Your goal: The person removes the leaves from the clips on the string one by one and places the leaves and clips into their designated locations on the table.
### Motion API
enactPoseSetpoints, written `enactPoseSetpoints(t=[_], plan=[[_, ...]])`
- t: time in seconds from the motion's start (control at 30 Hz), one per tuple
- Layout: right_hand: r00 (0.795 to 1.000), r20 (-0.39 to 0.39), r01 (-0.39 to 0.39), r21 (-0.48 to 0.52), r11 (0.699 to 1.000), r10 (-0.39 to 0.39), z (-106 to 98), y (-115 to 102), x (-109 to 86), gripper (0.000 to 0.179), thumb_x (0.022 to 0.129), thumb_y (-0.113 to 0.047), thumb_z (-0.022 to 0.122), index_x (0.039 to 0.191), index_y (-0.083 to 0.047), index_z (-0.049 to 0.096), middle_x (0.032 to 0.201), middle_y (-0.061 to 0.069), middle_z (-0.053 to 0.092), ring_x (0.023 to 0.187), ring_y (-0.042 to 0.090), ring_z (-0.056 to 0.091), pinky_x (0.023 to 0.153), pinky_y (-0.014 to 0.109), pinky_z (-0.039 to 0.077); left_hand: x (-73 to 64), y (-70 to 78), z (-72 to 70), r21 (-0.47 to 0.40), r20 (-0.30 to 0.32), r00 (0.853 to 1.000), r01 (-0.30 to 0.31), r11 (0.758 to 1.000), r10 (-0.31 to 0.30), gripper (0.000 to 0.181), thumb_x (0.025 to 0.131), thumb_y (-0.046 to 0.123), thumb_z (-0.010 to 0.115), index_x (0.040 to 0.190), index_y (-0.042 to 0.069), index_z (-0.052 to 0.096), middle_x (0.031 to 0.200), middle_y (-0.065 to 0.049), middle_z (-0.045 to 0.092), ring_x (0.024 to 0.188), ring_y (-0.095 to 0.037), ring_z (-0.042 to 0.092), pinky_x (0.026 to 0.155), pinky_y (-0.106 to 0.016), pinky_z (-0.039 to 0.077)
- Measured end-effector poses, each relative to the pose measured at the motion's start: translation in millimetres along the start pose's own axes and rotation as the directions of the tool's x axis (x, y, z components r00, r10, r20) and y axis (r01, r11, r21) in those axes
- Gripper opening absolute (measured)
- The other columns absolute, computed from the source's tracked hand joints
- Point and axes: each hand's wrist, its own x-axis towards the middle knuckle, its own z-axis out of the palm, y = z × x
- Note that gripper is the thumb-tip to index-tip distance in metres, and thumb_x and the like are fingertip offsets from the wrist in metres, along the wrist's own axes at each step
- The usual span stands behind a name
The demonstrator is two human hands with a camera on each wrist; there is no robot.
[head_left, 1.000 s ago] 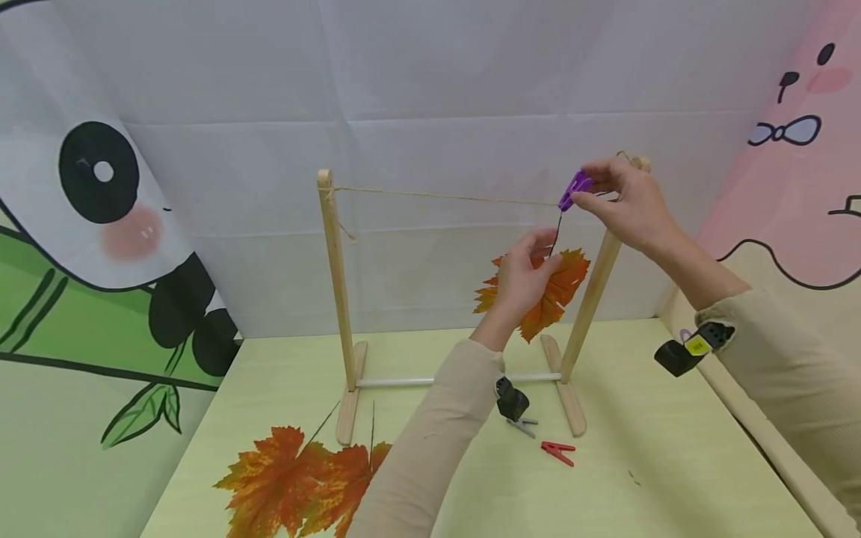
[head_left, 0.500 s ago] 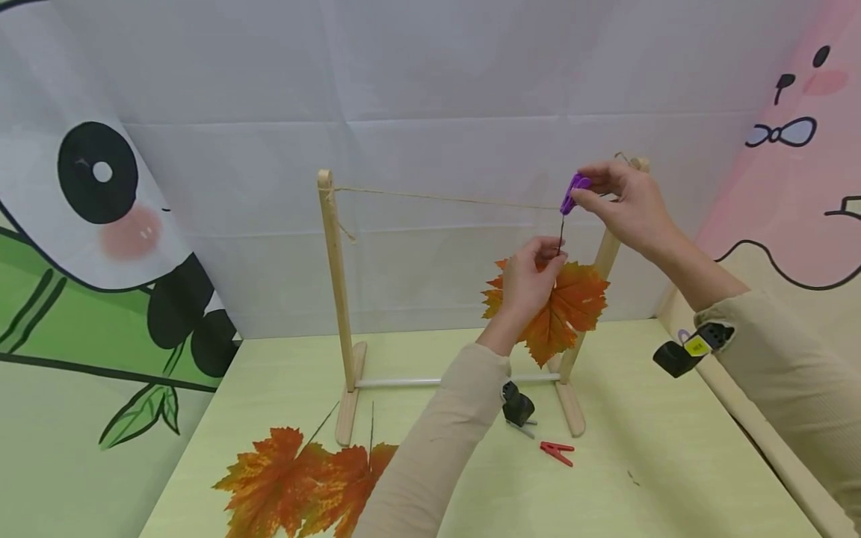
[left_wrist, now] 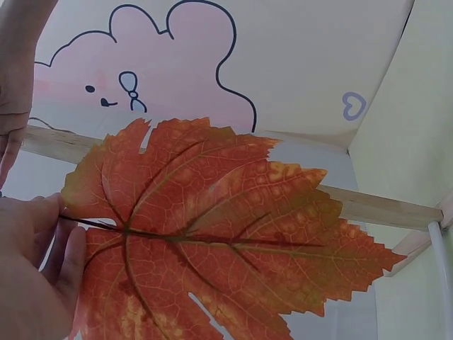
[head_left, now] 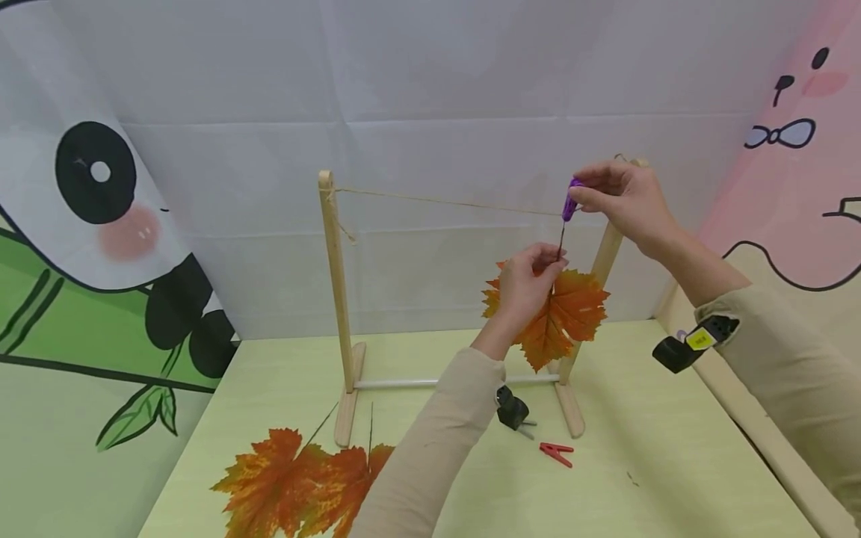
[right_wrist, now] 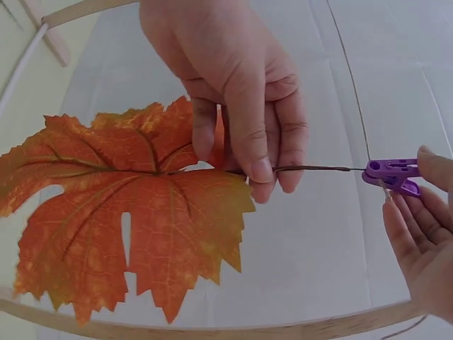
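My left hand point(head_left: 528, 280) pinches the dark stem of an orange maple leaf point(head_left: 565, 317) between thumb and fingers, close above the blade. The leaf hangs below, its veins plain in the left wrist view. Higher up, my right hand point(head_left: 625, 205) holds the handles of a purple clothespin point(right_wrist: 389, 170) between thumb and fingertips. In the right wrist view the clothespin's nose sits at the thin string point(right_wrist: 352, 78), and the stem's tip reaches into it. The string point(head_left: 437, 199) runs between two wooden posts and dips towards the clothespin.
Two more maple leaves point(head_left: 269, 478) lie at the table's front left, partly behind the left sleeve. A red clothespin point(head_left: 557, 453) and a grey clothespin point(head_left: 527, 430) lie near the right foot of the wooden stand point(head_left: 338, 299). A white rod point(head_left: 397, 384) joins the stand's feet.
Both hands have come down a little, with the clothespin and leaf, and the string now dips lower at the right. The leaf has turned to show more of its face.
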Motion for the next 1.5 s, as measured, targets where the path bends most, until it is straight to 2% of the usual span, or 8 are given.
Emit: enactPoseSetpoints(t=[0.13,0.3,0.57,0.7,0.83,1.0,1.27,1.5], plan=[[1.0,0.008,-0.028,0.067,0.997,0.028,-3,0,1.0,0.013,0.083,-0.006,0.064,0.096,-0.005,0.065,0.079,-0.009,0.065,0.073,0.005,0.062,0.063,0.015,0.05,-0.6,-1.9,-0.9,-0.007,0.026,1.0,0.007,1.0,-0.006,0.012,0.086,0.012,0.061,0.095,0.005,0.066,0.086,-0.004,0.067,0.071,-0.005,0.056,0.066,-0.012,0.045],[1.0,-0.017,-0.018,0.183,0.983,0.021,-4,2,2.5,0.009,0.08,-0.003,0.066,0.088,-0.007,0.067,0.077,-0.005,0.066,0.07,0.006,0.063,0.064,0.015,0.05,-2.3,-4.7,-0.2,0.029,0.056,0.998,0.025,0.999,-0.027,0.013,0.086,0.013,0.061,0.095,0.007,0.066,0.085,-0.002,0.067,0.069,-0.004,0.055,0.065,-0.011,0.044],[0.988,-0.151,0.037,0.384,0.923,0.023,-1,1,4.7,0.009,0.077,0.002,0.067,0.082,-0.005,0.069,0.073,-0.001,0.067,0.066,0.01,0.063,0.063,0.017,0.051,-8.7,-12.1,-4.0,0.045,0.086,0.996,0.03,0.999,-0.034,0.015,0.086,0.013,0.06,0.098,0.006,0.066,0.088,-0.003,0.067,0.073,-0.006,0.058,0.066,-0.012,0.046],[0.985,-0.174,0.066,0.461,0.885,0.017,-1,-2,3.7,0.011,0.076,0.005,0.067,0.086,-0.002,0.067,0.075,0.002,0.066,0.068,0.012,0.063,0.059,0.02,0.052,-12.8,-20.1,-8.2,0.068,0.091,0.995,0.03,0.997,-0.036,0.014,0.086,0.014,0.061,0.097,0.007,0.066,0.087,-0.002,0.066,0.073,-0.005,0.058,0.065,-0.012,0.046],[0.982,-0.189,0.108,0.458,0.882,-0.022,1,-4,-0.4,0.016,0.074,0.007,0.068,0.089,0.001,0.065,0.077,0.004,0.066,0.068,0.012,0.062,0.059,0.02,0.052,-18.5,-29.2,-13.5,0.124,0.105,0.993,0.032,0.992,-0.045,0.013,0.085,0.014,0.062,0.097,0.009,0.066,0.087,-0.001,0.066,0.074,-0.006,0.059,0.066,-0.013,0.046],[0.964,-0.25,0.194,0.449,0.872,-0.086,7,-6,-4.1,0.02,0.071,0.008,0.071,0.09,0.004,0.065,0.077,0.006,0.066,0.066,0.013,0.061,0.062,0.019,0.052,-26.5,-40.2,-23.0,0.159,0.119,0.991,0.048,0.986,-0.067,0.013,0.085,0.015,0.062,0.097,0.009,0.066,0.086,-0.001,0.065,0.073,-0.007,0.06,0.065,-0.014,0.046],[0.924,-0.332,0.296,0.306,0.905,-0.19,10,-6,-5.9,0.02,0.071,0.009,0.07,0.09,0.002,0.066,0.079,0.002,0.067,0.072,0.012,0.062,0.067,0.015,0.049,-34.4,-57.9,-29.2,0.189,0.121,0.989,0.062,0.98,-0.086,0.013,0.085,0.014,0.063,0.097,0.009,0.066,0.086,-0.001,0.065,0.072,-0.009,0.06,0.063,-0.015,0.047],[0.887,-0.418,0.356,0.35,0.866,-0.196,10,-13,-4.6,0.016,0.069,0.012,0.07,0.083,0.006,0.067,0.075,0.004,0.068,0.068,0.013,0.063,0.069,0.016,0.05,-39.4,-71.9,-28.8,0.193,0.117,0.989,0.066,0.979,-0.09,0.013,0.085,0.015,0.063,0.096,0.009,0.066,0.084,-0.001,0.065,0.071,-0.007,0.06,0.064,-0.015,0.047]])
